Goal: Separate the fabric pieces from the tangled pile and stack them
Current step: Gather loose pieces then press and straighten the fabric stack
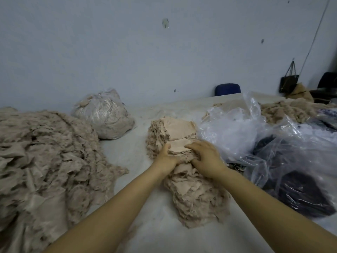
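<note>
Two hands on the centre stack. Far left of frame: big tangled pile (45, 161) of beige fabric on the table (145, 234). Upper left: tied plastic bag (105, 114) stuffed with scraps. Centre: stack of fabric pieces (175, 130); my left hand (166, 157) grips its near edge, thumb on the top piece (177, 146). My right hand (206, 157) presses on it, fingers bent. Right: loose clear plastic bags (255, 136) over dark fabric (300, 194).

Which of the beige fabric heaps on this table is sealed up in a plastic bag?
The rounded bagged bundle at the back left, by the wall. The big left pile and the middle stack lie loose.
</note>
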The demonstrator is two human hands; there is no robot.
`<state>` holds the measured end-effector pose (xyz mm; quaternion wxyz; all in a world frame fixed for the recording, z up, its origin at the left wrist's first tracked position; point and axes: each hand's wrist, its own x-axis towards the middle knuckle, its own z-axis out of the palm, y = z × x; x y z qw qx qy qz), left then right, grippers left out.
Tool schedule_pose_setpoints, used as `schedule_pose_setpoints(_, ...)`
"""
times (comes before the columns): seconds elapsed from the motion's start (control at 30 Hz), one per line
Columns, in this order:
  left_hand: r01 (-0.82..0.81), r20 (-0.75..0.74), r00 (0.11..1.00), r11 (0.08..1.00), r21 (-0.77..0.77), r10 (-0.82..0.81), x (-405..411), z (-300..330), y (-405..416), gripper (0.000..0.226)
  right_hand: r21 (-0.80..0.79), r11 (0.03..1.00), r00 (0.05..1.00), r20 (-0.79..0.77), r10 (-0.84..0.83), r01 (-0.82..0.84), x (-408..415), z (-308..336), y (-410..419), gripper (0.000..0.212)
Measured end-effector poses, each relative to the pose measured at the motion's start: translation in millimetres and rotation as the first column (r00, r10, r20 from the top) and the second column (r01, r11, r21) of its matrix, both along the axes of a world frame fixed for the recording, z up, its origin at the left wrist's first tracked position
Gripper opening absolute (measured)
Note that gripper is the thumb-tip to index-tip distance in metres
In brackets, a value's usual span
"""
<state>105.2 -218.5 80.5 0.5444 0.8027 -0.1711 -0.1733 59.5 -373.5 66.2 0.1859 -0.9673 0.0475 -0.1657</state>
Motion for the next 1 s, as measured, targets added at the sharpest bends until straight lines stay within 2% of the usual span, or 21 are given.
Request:
schedule_pose_setpoints(0.07, -0.020, -0.127, 0.992, 0.996, -0.090, 0.008, 2.6, 6.7, -0.6, 0.049, 0.020, 1.000, 0.993, 0.114, -0.014, 0.011, 5.9, 5.4, 1.0, 0.040)
schedule_pose_setpoints(0.17, -0.078, -0.248, 0.968, 0.984, -0.157, 0.037, 6.3, 21.0, 1.2, 0.058, 0.145, 0.987, 0.963, 0.267, 0.024, -0.065, 8.1, 18.7, 4.4, 0.041)
schedule_pose_setpoints(0.27, -0.081, -0.364, 0.931, 0.981, -0.177, 0.012, 16.7, 41.9, 2.9, 0.065, 0.140, 0.980, 0.929, 0.363, 0.079, -0.138, 12.7, 39.1, 7.3, 0.046)
schedule_pose_setpoints(0.33, -0.083, -0.419, 0.906, 0.950, -0.300, -0.053, 25.5, 58.6, 0.7, 0.052, 0.119, 0.981, 0.908, 0.409, 0.094, -0.156, 23.4, 55.0, 7.0, 0.046)
schedule_pose_setpoints(0.4, -0.087, -0.305, 0.951, 0.913, -0.398, -0.043, 38.2, 77.0, -5.3, 0.023, 0.111, 0.982, 0.884, 0.460, 0.084, -0.151, 38.6, 71.9, 3.6, 0.048)
schedule_pose_setpoints(0.47, -0.081, -0.084, 0.995, 0.892, -0.445, 0.049, 54.0, 95.0, -13.4, 0.007, 0.112, 0.980, 0.846, 0.528, 0.079, -0.162, 56.3, 88.6, -1.7, 0.050)
schedule_pose_setpoints(0.57, -0.067, 0.299, 0.938, 0.937, -0.343, 0.176, 82.2, 107.5, -22.9, 0.006, 0.079, 0.981, 0.804, 0.587, 0.100, -0.179, 85.1, 101.6, -12.7, 0.050)
schedule_pose_setpoints(0.63, -0.106, 0.436, 0.881, 0.974, -0.201, 0.185, 102.7, 96.4, -27.0, 0.014, 0.070, 0.985, 0.850, 0.516, 0.101, -0.159, 101.7, 93.7, -20.1, 0.051)
schedule_pose_setpoints(0.73, -0.127, 0.398, 0.914, 0.988, 0.087, 0.083, 123.3, 55.6, -29.8, 0.035, -0.045, 0.983, 0.961, 0.209, 0.183, -0.178, 116.5, 57.0, -25.7, 0.047)
schedule_pose_setpoints(0.8, -0.116, 0.384, 0.924, 0.954, 0.276, 0.001, 125.9, 29.2, -27.4, 0.044, -0.120, 0.962, 0.969, 0.005, 0.248, -0.246, 116.2, 33.9, -26.9, 0.044)
schedule_pose_setpoints(0.83, -0.115, 0.394, 0.919, 0.935, 0.337, -0.029, 125.7, 21.9, -26.3, 0.054, -0.111, 0.960, 0.966, -0.027, 0.256, -0.257, 113.8, 28.1, -28.1, 0.045)
schedule_pose_setpoints(0.9, -0.116, 0.402, 0.915, 0.941, 0.318, -0.023, 126.7, 15.6, -26.9, 0.064, -0.022, 0.970, 0.971, 0.004, 0.240, -0.240, 106.9, 28.0, -31.6, 0.051)
schedule_pose_setpoints(1.0, -0.142, 0.403, 0.913, 0.977, 0.157, 0.068, 132.0, 18.2, -32.1, 0.052, 0.062, 0.975, 0.975, 0.068, 0.210, -0.214, 101.7, 39.4, -34.2, 0.051)
